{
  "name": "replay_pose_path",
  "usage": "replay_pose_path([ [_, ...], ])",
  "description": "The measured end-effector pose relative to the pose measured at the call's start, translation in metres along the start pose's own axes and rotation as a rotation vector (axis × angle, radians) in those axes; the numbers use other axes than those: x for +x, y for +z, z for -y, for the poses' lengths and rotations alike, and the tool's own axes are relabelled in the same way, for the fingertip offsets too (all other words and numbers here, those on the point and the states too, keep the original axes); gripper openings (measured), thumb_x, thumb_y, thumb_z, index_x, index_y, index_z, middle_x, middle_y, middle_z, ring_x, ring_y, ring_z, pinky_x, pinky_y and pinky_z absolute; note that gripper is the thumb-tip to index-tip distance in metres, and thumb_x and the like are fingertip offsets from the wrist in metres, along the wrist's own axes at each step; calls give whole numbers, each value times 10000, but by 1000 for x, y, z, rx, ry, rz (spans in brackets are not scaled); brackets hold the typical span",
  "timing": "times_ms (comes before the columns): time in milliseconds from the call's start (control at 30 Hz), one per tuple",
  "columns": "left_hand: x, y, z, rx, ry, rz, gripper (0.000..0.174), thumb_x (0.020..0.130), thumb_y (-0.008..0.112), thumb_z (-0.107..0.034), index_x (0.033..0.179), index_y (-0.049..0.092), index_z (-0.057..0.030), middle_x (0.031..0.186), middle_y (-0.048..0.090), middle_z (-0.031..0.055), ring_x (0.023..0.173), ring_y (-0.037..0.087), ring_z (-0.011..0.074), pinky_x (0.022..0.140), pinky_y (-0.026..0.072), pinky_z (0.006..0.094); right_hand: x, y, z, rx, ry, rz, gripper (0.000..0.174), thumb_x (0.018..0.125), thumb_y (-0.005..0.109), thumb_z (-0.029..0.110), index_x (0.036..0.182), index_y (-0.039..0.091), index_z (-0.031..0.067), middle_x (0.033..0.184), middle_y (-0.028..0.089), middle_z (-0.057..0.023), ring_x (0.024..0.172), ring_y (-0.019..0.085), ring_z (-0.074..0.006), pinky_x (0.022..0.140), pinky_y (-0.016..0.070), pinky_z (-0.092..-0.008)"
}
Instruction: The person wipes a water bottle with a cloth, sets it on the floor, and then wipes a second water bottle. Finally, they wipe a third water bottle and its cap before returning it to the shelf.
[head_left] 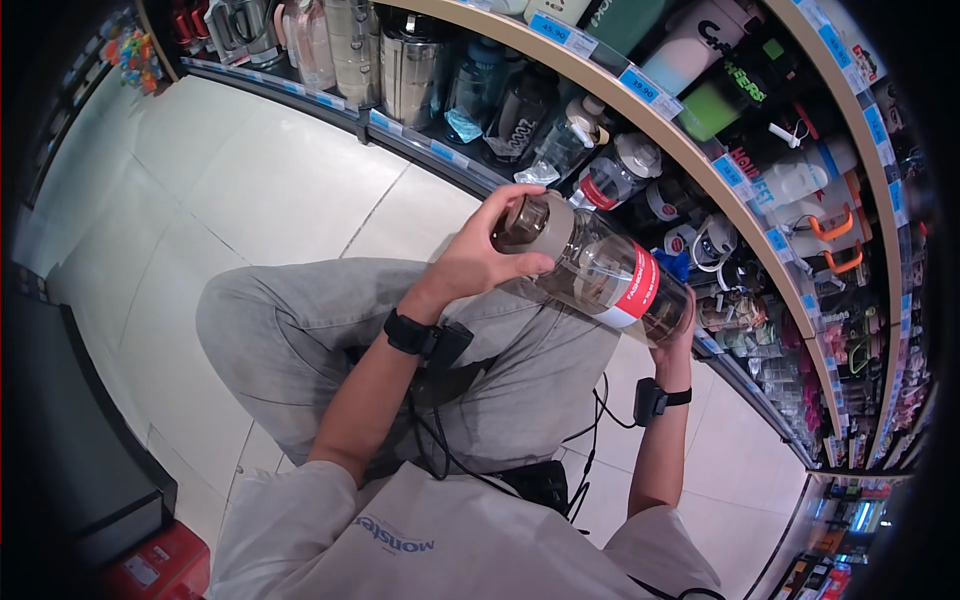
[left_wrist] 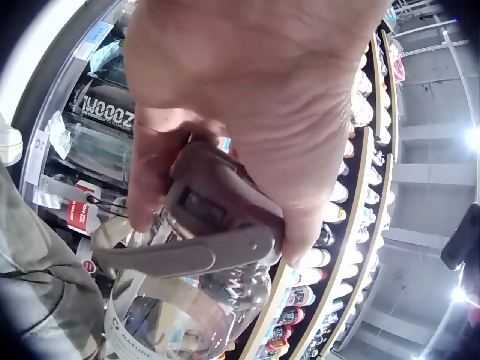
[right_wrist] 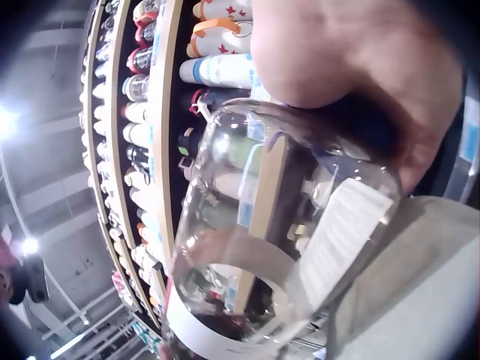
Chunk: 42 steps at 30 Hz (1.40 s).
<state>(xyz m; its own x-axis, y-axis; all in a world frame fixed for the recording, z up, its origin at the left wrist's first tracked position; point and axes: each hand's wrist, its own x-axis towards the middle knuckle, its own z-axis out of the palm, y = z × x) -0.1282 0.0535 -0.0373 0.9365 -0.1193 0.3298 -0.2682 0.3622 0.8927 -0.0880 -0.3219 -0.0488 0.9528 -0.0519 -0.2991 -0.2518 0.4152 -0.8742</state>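
So the clear bottle (head_left: 602,262) is held between both hands near the person's bent legs (head_left: 300,320), tilted with its cap (head_left: 525,222) toward 10 o'clock and its base (head_left: 668,318) toward 4. Left hand (head_left: 480,255) has thumb and fingers curled round the cap end, right hand (head_left: 680,328) grips the base, though its fingertips are mostly hidden. Red label (head_left: 640,283) on the bottle's lower half, shelves (head_left: 608,66) curving from 10 round to 4 o'clock.

Head view looks forward and down over the lap (head_left: 520,380); close wrist views face the bottle (head_left: 590,270) from opposite ends; shelves (right_wrist: 171,97) appear in all three.
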Motion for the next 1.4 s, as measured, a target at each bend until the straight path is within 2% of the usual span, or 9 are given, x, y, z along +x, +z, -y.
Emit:
replay_pose_path([
  [100,-1,2,-15,25,23,-13,889,773,944,-214,1499,449,-77,1375,590,78,1273,577,177,1093,457,334,8,-15,-27,-212,-156,106,519,1112,457,414,1506,468,76,1425,633,-125,1298,633,-267,1104,511,-410],
  [267,-4,9,-40,142,82,-80,858,765,940,-249,1467,480,-69,1343,622,88,1241,606,187,1094,471,352,18,-52,-39,-338,-191,71,510,1120,452,338,1539,438,48,1472,581,-158,1356,583,-254,1116,492,-403],
  [333,-4,8,-51,86,57,-134,835,771,925,-253,1458,491,-61,1326,631,89,1233,611,185,1081,483,356,12,-40,-33,-855,-347,85,478,1108,471,295,1510,482,38,1429,582,-157,1296,600,-225,1068,509,-364],
  [533,20,-9,-69,187,137,-220,828,797,939,-250,1458,491,-29,1358,605,104,1230,608,172,1072,492,326,-10,23,-8,-854,-312,105,264,1065,553,217,1199,639,6,1124,657,-75,998,620,-161,853,500,-290],
  [733,54,-35,-116,984,211,-153,749,772,940,-321,1388,582,-88,1280,685,105,1178,663,194,1033,525,337,-10,77,-3,-1349,-610,154,330,1010,632,258,1230,626,14,1140,615,-189,1061,634,-375,943,500,-406],
  [1033,70,-100,-110,1350,-125,88,696,769,873,-371,1348,606,-90,1276,700,149,1155,694,313,989,541,400,64,121,2,-1787,-234,478,553,934,644,461,1305,663,52,1257,661,-258,1159,662,-431,977,523,-456],
  [1267,43,-157,-67,1419,-373,-66,775,734,853,-482,1355,606,-89,1265,704,156,1182,683,331,1006,548,422,122,153,-25,-1985,89,820,662,886,684,511,1312,683,5,1248,712,-242,1122,690,-366,968,533,-387],
  [1300,41,-163,-65,1439,-376,-79,809,719,856,-500,1378,599,-107,1289,697,160,1187,684,334,1004,555,425,113,174,-20,-2046,224,841,797,897,693,523,1460,566,-26,1449,609,-247,1313,609,-360,1110,466,-363],
  [1400,40,-176,-66,1482,-417,-96,813,718,854,-501,1382,599,-107,1283,694,169,1168,690,338,991,559,428,125,168,-34,-1983,218,851,746,872,701,560,1353,662,-8,1319,689,-217,1175,673,-344,1006,519,-381],
])
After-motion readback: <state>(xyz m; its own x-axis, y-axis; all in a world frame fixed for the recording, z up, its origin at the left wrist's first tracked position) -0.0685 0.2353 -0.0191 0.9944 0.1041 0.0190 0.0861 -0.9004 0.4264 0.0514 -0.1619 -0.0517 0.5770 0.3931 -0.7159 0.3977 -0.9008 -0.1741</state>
